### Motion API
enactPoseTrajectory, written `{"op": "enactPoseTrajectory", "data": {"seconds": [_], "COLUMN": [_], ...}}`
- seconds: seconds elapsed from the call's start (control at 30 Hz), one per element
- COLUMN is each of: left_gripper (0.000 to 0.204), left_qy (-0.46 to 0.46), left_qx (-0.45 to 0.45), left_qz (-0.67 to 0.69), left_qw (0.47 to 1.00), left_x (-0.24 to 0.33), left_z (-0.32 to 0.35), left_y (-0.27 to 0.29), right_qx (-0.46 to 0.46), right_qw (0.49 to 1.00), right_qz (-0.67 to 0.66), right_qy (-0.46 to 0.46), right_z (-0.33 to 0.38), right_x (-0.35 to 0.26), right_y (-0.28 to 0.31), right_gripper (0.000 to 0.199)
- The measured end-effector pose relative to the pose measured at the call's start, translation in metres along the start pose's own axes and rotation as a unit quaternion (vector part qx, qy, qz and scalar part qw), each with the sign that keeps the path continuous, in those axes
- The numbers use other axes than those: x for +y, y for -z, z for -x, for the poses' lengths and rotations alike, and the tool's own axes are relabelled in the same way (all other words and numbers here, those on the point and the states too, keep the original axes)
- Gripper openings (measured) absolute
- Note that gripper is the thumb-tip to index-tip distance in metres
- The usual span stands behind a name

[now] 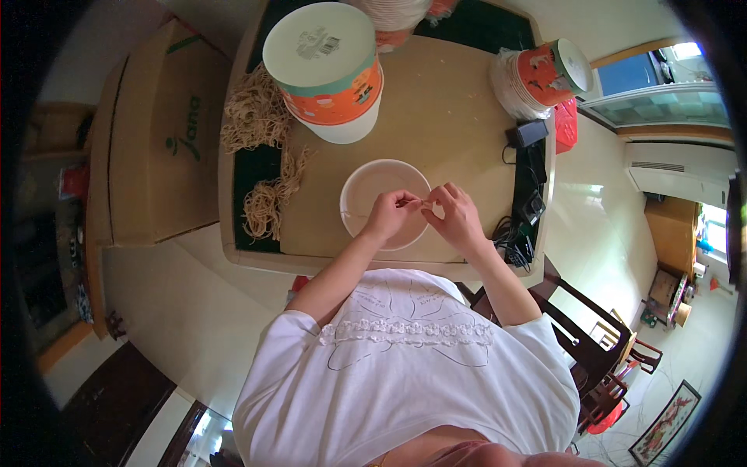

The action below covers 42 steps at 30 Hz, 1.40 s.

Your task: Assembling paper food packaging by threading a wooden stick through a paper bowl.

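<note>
The fingers of the left hand (391, 214) and right hand (459, 218), pinched nearly tip to tip, grasp a thin pale strand (423, 203) above an open white tub (373, 184) on the counter (459, 124). Tangled twine (262, 206) lies left of the fingers, upturned orange-banded buckets (334, 105) beyond them, black cables (510, 237) to their right.

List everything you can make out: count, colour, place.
open tub: one, white, near centre
large tub stack: one, orange-white, far left
wrapped tub stack: one, mostly orange, far right
cropped stack: one, whitish, top
string bundles: two, tan, left
adapter: one, dark, right
cables: several, black, right
package: one, red, right
table: one, tan, centre
cardboard box: one, brown, left
wall picture: one, reddish, lower right
shirt: one, white, bottom
left hand, right hand: two, bare, at open tub
</note>
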State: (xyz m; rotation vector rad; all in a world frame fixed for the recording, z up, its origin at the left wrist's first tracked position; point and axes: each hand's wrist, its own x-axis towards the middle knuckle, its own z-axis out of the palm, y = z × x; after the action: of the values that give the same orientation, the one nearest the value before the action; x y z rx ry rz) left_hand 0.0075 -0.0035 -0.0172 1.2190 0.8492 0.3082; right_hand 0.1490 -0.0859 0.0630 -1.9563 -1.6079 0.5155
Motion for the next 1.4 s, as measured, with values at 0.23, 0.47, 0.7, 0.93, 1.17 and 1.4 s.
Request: {"op": "enactPoseTrajectory", "data": {"seconds": [0.23,0.47,0.7,0.93,1.17,1.4], "left_gripper": [0.024,0.019,0.012,0.008,0.012,0.013], "left_qy": [0.168,0.228,0.201,0.059,-0.056,-0.068], "left_qx": [-0.046,-0.103,-0.08,-0.042,0.009,0.022], "left_qz": [0.107,0.162,0.142,-0.017,-0.19,-0.241], "left_qw": [0.979,0.955,0.966,0.997,0.98,0.968], "left_x": [0.012,0.017,-0.002,-0.005,0.002,0.009], "left_z": [0.001,0.0,-0.004,-0.003,0.002,0.004], "left_y": [0.005,0.006,0.004,0.0,0.003,0.004], "right_qx": [-0.013,-0.032,-0.031,-0.056,-0.082,-0.068], "right_qw": [1.0,0.999,0.998,0.997,0.994,0.996], "right_qz": [0.013,0.024,-0.017,0.048,0.07,0.05], "right_qy": [-0.01,0.0,-0.057,-0.021,-0.034,-0.028], "right_z": [0.005,0.013,0.004,0.0,-0.003,-0.003], "right_x": [0.006,0.001,0.001,0.001,0.007,0.007], "right_y": [-0.009,-0.007,0.005,-0.003,-0.01,-0.012], "right_gripper": [0.009,0.01,0.015,0.019,0.01,0.007]}}
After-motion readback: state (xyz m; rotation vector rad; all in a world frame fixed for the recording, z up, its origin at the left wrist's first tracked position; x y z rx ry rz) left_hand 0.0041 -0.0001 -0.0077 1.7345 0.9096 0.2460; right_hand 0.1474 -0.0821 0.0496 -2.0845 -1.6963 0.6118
